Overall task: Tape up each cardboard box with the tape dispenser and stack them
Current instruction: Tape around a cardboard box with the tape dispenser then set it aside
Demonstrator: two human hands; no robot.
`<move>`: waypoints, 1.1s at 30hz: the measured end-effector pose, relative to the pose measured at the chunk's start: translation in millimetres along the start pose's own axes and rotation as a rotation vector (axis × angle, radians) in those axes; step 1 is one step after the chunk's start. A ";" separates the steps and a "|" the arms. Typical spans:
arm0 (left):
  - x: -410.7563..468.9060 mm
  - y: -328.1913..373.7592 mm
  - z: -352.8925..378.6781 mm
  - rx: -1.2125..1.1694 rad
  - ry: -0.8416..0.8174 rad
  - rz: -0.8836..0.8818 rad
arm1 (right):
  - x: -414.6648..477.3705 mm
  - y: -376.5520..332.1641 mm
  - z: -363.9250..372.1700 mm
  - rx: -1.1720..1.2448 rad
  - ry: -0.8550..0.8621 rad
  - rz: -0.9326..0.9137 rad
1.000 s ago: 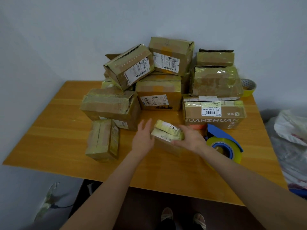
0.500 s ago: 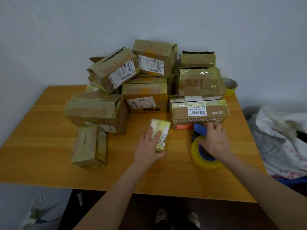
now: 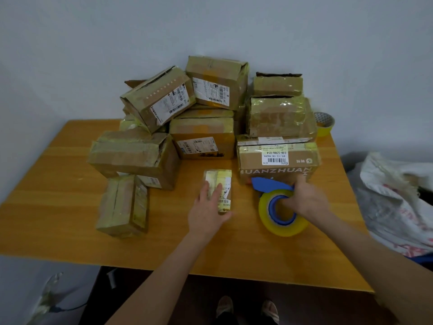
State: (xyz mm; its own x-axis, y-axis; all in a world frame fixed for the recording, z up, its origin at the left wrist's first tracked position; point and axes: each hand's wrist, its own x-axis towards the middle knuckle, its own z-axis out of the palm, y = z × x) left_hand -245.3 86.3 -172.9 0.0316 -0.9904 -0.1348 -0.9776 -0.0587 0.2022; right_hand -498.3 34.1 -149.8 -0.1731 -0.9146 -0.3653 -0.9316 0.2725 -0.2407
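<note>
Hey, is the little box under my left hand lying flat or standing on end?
Lying flat: the small box rests on the table with its labelled broad face up, the left hand flat on top.

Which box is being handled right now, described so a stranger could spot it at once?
On the wooden table, look just in front of the pile of boxes, near the middle. The small box lies flat there under the left hand, left of the tape dispenser. It is the smallest box and touches no other.
</note>
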 end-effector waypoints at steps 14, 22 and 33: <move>-8.6 -11.2 -5.0 -0.001 0.037 -0.007 | -15.9 -12.2 -13.3 0.069 -0.277 -0.308; -12.4 -15.1 -7.2 0.001 -0.045 -0.017 | -17.2 -3.3 -25.1 0.279 -0.291 -0.312; -10.4 -2.0 -55.9 -1.225 -0.219 -0.323 | -46.0 -8.1 -75.3 0.520 -0.283 -0.511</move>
State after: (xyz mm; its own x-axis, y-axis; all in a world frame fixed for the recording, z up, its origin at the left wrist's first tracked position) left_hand -232.0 89.7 -117.7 0.0810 -0.8755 -0.4764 -0.1005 -0.4827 0.8700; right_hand -506.8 51.5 -63.4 0.3904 -0.8724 -0.2942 -0.5923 0.0066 -0.8057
